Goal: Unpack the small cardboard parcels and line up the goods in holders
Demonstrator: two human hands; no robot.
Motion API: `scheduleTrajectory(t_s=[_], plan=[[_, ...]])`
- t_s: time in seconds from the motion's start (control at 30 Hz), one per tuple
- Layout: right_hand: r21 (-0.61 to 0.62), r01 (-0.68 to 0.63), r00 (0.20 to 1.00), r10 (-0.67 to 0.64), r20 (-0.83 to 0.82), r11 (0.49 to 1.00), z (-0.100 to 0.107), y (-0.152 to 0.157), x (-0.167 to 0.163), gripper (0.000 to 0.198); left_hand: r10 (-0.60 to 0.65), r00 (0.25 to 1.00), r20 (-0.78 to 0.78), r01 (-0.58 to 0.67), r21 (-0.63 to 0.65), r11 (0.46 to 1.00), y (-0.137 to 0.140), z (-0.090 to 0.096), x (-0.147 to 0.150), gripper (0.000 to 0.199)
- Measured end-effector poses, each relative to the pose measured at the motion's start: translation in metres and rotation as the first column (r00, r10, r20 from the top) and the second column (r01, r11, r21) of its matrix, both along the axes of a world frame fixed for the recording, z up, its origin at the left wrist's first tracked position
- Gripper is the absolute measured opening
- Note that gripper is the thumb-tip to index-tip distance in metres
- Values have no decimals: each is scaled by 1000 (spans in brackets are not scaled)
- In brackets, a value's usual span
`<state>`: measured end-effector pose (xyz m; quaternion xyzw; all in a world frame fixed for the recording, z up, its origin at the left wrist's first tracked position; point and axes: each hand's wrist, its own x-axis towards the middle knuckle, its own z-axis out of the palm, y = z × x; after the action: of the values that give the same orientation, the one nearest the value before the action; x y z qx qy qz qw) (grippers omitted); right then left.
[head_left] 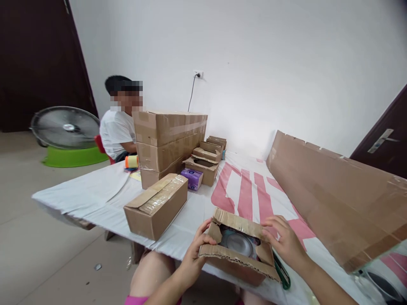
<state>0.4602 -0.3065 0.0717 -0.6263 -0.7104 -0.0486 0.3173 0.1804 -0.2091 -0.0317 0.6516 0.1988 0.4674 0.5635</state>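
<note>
In front of me at the table's near edge is an opened cardboard box (233,268) with its flaps folded up and torn along the edges. A round, whitish, lid-like thing (239,244) shows inside; the rest of the contents is hidden. My left hand (194,252) grips the box's left end, thumb over the rim. At the far right corner, my right hand (284,237) has its bent fingers on the raised flap. A dark green-handled tool (282,271) lies against the box's right side, partly covered.
A taped carton (159,205) stands to the left, before a stack of sealed cartons (171,140). Beside the stack are a purple packet (191,178) and several opened boxes (203,167). A large cardboard sheet (333,199) borders the right. Another person (116,131) sits behind the stack.
</note>
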Motion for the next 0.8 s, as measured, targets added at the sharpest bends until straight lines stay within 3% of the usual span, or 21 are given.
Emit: scheduleTrajectory(t_s=[0.1,0.27,0.43,0.67,0.73,0.8], plan=[[-61,-118,993,117,-6,991,7,12,-30,13,-2,1000,-11,2,9,1000,0,0,-1,27],[-118,-67,998,67,-7,991,5,29,-51,7,-12,1000,-17,13,35,999,-1,-3,-4,28],[-121,-81,997,79,-22,989,4,32,-52,16,-17,1000,-10,17,51,999,0,-6,-4,29],[-158,10,1000,-6,25,987,-3,33,-42,16,-31,999,-15,31,21,999,-3,0,-7,29],[-156,-30,999,33,17,987,-1,32,-39,14,-80,996,-46,80,5,997,-2,7,-14,36],[-154,-143,987,153,54,978,2,32,-36,25,-132,986,-103,133,-5,991,4,18,-20,51]])
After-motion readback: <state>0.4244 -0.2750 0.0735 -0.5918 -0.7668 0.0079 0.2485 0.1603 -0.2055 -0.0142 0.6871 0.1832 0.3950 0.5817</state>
